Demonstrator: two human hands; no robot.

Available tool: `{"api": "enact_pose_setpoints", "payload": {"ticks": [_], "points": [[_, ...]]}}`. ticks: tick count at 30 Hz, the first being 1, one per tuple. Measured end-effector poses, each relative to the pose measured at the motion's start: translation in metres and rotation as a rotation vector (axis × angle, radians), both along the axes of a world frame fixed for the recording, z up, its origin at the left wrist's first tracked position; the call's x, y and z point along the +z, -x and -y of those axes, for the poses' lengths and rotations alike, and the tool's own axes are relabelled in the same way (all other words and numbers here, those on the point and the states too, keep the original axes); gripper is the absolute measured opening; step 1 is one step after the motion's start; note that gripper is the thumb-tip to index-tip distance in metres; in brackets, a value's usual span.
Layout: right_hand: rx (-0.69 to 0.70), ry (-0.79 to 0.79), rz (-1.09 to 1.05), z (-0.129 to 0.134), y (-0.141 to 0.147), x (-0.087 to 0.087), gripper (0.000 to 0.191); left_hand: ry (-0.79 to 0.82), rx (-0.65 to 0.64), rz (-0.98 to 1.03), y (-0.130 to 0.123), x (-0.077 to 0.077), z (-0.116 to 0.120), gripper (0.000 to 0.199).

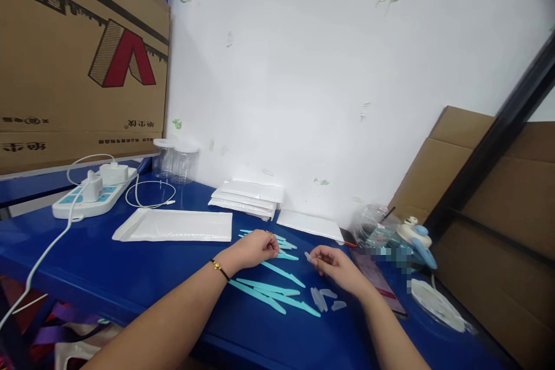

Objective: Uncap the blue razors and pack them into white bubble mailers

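My left hand (260, 247) is over a group of turquoise eyebrow razors (285, 243), its fingertips pinched together. One razor's end shows just beyond those fingertips; I cannot tell whether it is held or lies on the table. Nearer to me, more turquoise razors (264, 295) lie loosely across one another, and a single razor (284, 273) lies between the two groups. My right hand (333, 266) pinches a small clear plastic cap (308, 256) between thumb and fingers. Below it, several similar translucent caps (319, 299) are scattered on the blue table (173, 269).
A white padded envelope (177, 225) lies at left, with stacked envelopes (247, 196) and another envelope (310, 225) along the wall. A power strip (93, 199) with cables and clear jars (184, 165) stand at far left. A phone (384, 286) lies by my right forearm.
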State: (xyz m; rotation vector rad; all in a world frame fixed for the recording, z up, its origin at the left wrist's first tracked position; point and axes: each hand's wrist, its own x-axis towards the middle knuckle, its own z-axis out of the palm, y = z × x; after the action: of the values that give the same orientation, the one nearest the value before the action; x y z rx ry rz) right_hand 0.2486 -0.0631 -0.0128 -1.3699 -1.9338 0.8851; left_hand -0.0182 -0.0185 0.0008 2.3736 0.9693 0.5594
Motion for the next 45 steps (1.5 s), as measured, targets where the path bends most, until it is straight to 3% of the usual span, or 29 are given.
{"api": "enact_pose_setpoints", "payload": {"ticks": [17,23,26,28,30,33,38,41,45], "points": [[0.027,-0.217,0.180,0.009,0.039,0.006,0.023,-0.012,-0.071,0.013,-0.005,0.002,0.006,0.017],[-0.101,-0.295,0.247,0.003,0.028,0.009,0.021,-0.206,0.106,-0.077,-0.006,-0.001,-0.002,0.013],[-0.068,-0.204,0.266,0.007,0.003,0.016,0.019,-0.237,0.189,-0.083,-0.003,-0.003,-0.004,0.014],[-0.008,-0.067,0.265,0.013,-0.013,0.020,0.017,-0.174,0.120,-0.034,-0.001,-0.003,-0.003,0.020],[0.046,0.058,0.258,0.018,-0.021,0.023,0.018,-0.078,-0.028,-0.016,0.001,-0.004,0.000,0.028],[0.098,0.149,0.271,0.022,-0.020,0.023,0.020,-0.013,-0.135,-0.064,0.003,-0.005,0.004,0.026],[0.066,0.202,0.274,0.019,-0.013,0.014,0.010,-0.020,-0.082,-0.118,0.001,-0.005,0.004,0.013],[-0.013,0.131,0.164,0.015,-0.013,0.014,0.015,0.005,-0.058,-0.110,-0.002,-0.006,0.003,0.011],[-0.112,0.029,-0.209,0.012,-0.005,0.021,0.036,0.095,-0.005,0.091,-0.006,-0.009,0.000,0.015]]}}
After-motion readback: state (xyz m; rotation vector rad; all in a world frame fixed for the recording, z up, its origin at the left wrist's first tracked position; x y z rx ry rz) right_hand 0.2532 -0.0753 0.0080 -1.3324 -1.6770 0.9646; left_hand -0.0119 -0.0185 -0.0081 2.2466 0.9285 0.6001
